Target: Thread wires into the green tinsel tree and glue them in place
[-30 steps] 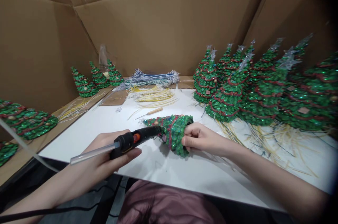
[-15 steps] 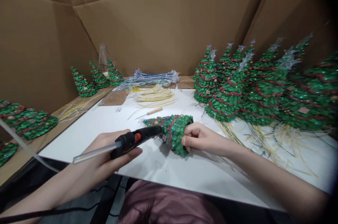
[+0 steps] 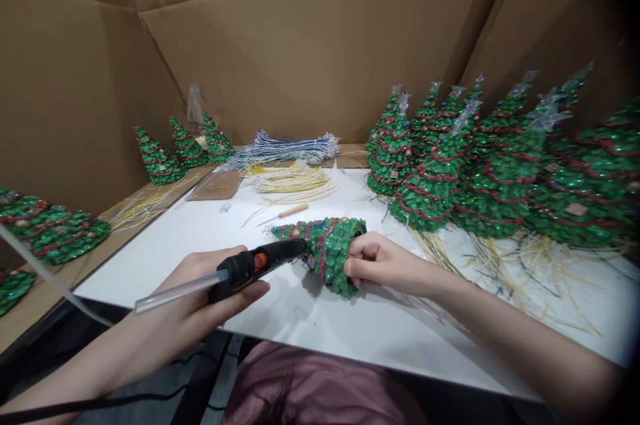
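My left hand (image 3: 215, 285) is closed around a black hot glue gun (image 3: 265, 261), with a clear glue stick (image 3: 180, 291) jutting from its back end. The gun's nozzle end is at the side of a small green Christmas tree (image 3: 330, 251) with red garlands, lying on its side; whether they touch I cannot tell. At the tree's base, my right hand (image 3: 373, 261) grips the rim between thumb and bent fingers. Just behind the tree lies an awl (image 3: 290, 211) with a wooden handle.
Several finished-looking trees with clear stars (image 3: 435, 178) crowd the right side, loose wires (image 3: 520, 271) at their feet. Bundles of yellow wire (image 3: 287, 179) and blue-white wire (image 3: 295, 147) lie at the back. More trees (image 3: 160, 158) stand left. Cardboard walls (image 3: 310, 58) enclose the white table (image 3: 165, 265).
The glue stick's rear end has shifted very slightly left and down. Both hands and the tree otherwise hold their places.
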`<move>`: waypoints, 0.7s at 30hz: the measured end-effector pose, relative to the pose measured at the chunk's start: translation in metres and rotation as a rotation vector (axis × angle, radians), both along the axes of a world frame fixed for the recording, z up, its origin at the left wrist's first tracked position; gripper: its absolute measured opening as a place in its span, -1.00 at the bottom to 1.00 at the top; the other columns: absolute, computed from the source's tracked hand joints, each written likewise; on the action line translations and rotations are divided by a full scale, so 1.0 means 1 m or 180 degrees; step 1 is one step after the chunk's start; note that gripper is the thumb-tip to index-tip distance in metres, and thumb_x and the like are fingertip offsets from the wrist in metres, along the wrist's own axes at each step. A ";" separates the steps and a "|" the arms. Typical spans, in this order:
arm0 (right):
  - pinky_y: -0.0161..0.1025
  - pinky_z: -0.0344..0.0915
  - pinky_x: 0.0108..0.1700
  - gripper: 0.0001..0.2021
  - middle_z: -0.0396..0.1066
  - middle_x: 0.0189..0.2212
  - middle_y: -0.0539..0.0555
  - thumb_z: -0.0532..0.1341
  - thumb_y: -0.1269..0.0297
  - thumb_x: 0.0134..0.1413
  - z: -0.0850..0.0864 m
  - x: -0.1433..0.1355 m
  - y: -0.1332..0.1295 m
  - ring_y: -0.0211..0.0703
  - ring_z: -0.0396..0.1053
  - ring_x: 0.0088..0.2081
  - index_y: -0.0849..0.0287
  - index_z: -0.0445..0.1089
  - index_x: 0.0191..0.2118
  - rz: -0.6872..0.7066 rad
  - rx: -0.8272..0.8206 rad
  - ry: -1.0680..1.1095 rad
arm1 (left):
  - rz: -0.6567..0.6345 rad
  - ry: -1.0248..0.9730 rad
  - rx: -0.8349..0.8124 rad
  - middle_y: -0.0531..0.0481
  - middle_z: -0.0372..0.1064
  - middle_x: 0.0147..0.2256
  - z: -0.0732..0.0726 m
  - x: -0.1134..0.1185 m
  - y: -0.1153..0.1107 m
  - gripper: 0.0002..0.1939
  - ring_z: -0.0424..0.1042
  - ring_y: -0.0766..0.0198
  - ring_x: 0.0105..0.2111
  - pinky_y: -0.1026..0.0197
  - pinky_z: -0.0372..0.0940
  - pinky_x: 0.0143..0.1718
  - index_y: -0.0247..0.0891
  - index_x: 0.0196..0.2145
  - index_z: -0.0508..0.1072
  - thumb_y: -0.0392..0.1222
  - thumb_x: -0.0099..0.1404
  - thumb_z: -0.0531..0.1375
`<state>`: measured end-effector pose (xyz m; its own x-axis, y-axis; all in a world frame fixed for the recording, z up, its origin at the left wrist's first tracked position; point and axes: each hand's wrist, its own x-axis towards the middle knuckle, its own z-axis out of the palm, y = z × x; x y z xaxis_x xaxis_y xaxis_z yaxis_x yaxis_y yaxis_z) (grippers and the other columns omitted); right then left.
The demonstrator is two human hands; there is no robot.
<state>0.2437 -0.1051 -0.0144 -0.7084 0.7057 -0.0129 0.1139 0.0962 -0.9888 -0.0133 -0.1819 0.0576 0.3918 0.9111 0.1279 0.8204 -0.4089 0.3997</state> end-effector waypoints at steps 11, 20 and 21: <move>-0.41 -0.11 -0.67 -0.55 0.17 -0.73 -0.07 0.31 -0.07 -0.13 0.000 0.000 0.000 -0.43 0.03 -0.68 0.28 0.32 -0.62 0.0013 -0.0006 -0.0007 | 0.0007 -0.0028 -0.0007 0.12 0.23 -0.57 -0.001 0.001 0.000 -0.66 0.26 0.38 -0.56 0.36 0.16 -0.53 -0.25 -0.48 0.34 0.04 0.29 0.05; -0.41 -0.12 -0.68 -0.56 0.16 -0.74 -0.09 0.32 -0.04 -0.14 0.000 -0.001 0.000 -0.45 0.02 -0.69 0.29 0.31 -0.63 0.0018 -0.0044 0.0089 | -0.0296 -0.0123 0.0508 0.17 0.24 -0.60 -0.002 -0.001 0.002 -0.72 0.27 0.44 -0.64 0.44 0.18 -0.63 -0.22 -0.47 0.36 -0.02 0.30 0.09; -0.41 -0.13 -0.68 -0.56 0.16 -0.74 -0.09 0.32 -0.03 -0.14 0.000 -0.001 0.001 -0.45 0.01 -0.69 0.29 0.31 -0.63 0.0017 -0.0050 0.0093 | -0.0319 -0.0115 0.0527 0.18 0.24 -0.61 -0.003 -0.001 0.003 -0.73 0.28 0.45 -0.64 0.45 0.19 -0.63 -0.22 -0.48 0.35 -0.03 0.29 0.10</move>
